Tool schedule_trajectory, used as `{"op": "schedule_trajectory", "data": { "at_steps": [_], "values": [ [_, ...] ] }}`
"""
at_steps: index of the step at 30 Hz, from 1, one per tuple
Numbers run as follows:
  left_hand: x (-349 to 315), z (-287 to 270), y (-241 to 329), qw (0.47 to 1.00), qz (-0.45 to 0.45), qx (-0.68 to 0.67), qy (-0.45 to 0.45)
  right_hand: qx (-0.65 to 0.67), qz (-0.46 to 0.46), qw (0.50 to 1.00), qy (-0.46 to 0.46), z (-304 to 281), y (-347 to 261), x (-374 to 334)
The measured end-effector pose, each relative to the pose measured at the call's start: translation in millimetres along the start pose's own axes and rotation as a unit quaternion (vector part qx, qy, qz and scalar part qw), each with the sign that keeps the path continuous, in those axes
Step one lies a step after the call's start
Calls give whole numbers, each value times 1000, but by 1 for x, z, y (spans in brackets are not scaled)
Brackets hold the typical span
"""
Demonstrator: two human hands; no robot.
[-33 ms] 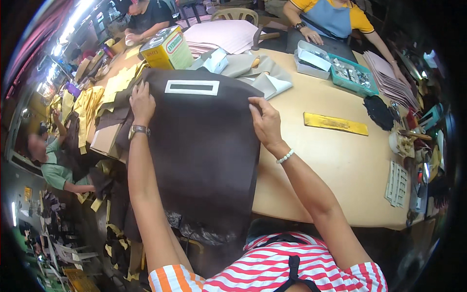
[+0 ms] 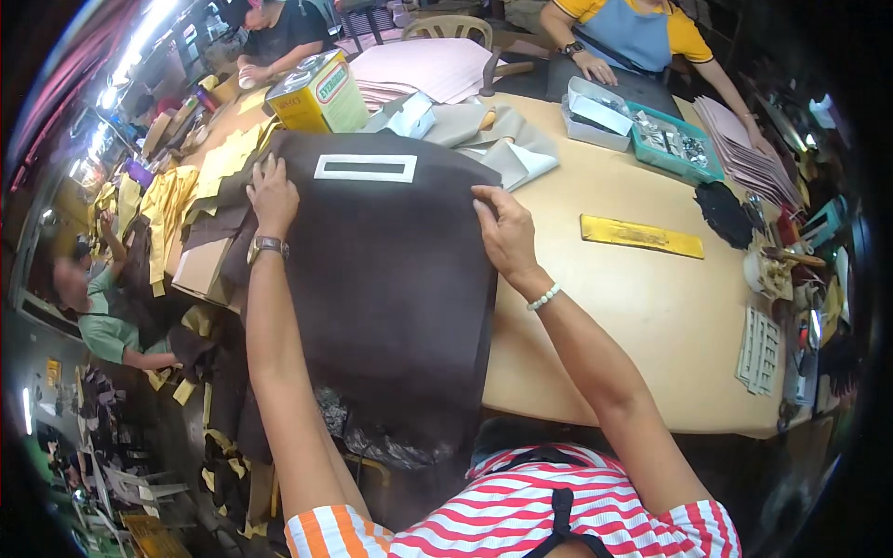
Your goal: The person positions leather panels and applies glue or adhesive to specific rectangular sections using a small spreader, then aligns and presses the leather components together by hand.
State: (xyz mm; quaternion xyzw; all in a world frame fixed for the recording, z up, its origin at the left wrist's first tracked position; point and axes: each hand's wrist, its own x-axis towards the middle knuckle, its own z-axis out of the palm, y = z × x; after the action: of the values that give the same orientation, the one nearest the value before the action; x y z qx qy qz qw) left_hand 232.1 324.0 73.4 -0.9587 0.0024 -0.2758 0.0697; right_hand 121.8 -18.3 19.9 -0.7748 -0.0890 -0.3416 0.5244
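I see a large dark brown sheet [image 2: 391, 279], leather-like and matte, spread flat on the near-left part of the round tan table [image 2: 642, 307], its near end draping over the table edge toward the person. A white rectangular frame template [image 2: 366, 168] lies on its far end, flat, with an open slot in the middle. Left hand [image 2: 271, 193] rests palm-down on the sheet's far-left corner, fingers spread and flat, gripping nothing; a wristwatch [image 2: 266, 246] sits on that wrist. Right hand [image 2: 504, 230] is at the sheet's right edge, fingers curled over it with the thumb on top (looks like a pinch on the edge, can't confirm what's under it); a white bead bracelet [image 2: 544, 298] is on that wrist. Just beyond the sheet: grey folded fabric pieces [image 2: 507, 139], a yellow rectangular tin [image 2: 318, 91], a stack of pink sheets [image 2: 433, 70]. To its left, yellow cut pieces [image 2: 200, 181] overlapping in piles. To its right, well apart, a flat yellow ruler-like strip [image 2: 642, 235] on bare tabletop. Farther off, a teal tray [image 2: 674, 144] with small metal parts, and a co-worker's hand [image 2: 595, 67] at the far side.
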Motion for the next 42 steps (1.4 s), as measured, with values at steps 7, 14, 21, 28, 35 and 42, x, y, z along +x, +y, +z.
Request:
{"op": "schedule_trajectory", "data": {
  "at_steps": [7, 14, 21, 28, 35, 42],
  "values": [
    [-17, 14, 74, 973, -101, -180, -103, -25, 103, 991, -79, 2, 6, -6],
    [-20, 8, 100, 965, -105, -203, -128, -17, 68, 996, -53, 4, 16, -3],
    [-20, -2, 136, 975, -54, -204, -65, 206, 238, 947, -72, -22, 20, -28],
    [-22, 16, 152, 981, -58, -165, -85, 45, 143, 967, -204, -20, 13, -26],
    [-21, 14, 157, 977, -67, -170, -106, -44, 81, 983, -156, -18, 20, -29],
    [-19, 13, 158, 977, -66, -158, -131, -19, 64, 994, -89, -111, 35, -36]
  ]
}}
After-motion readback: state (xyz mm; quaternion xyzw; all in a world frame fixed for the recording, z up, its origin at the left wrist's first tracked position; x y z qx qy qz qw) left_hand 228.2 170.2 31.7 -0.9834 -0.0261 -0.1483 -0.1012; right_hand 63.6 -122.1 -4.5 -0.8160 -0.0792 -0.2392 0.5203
